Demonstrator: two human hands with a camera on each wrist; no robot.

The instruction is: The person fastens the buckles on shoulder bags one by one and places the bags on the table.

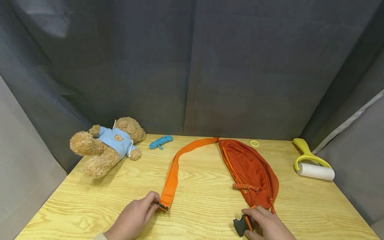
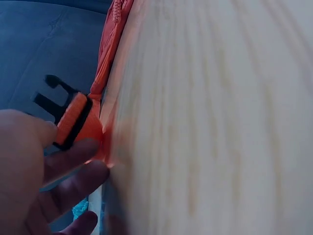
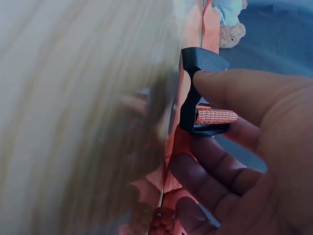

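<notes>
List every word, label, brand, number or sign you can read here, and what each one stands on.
Words, brands, numbers: none can be read in any view.
Light blue hoodie on the teddy bear: a bear-face emblem, picture only; any lettering there is too small to tell.
Red waist pack, lint roller: no lettering I can make out.
Pronged buckle half, socket buckle half: none legible.

Bag [image 1: 255,163] rust-red; strap [image 1: 172,176] orange; 2 buckle halves [image 1: 241,226] black; teddy bear [image 1: 102,162] tan, shirt [image 1: 112,142] pale blue; tabletop [image 1: 201,186] yellow, wood-grained.
</notes>
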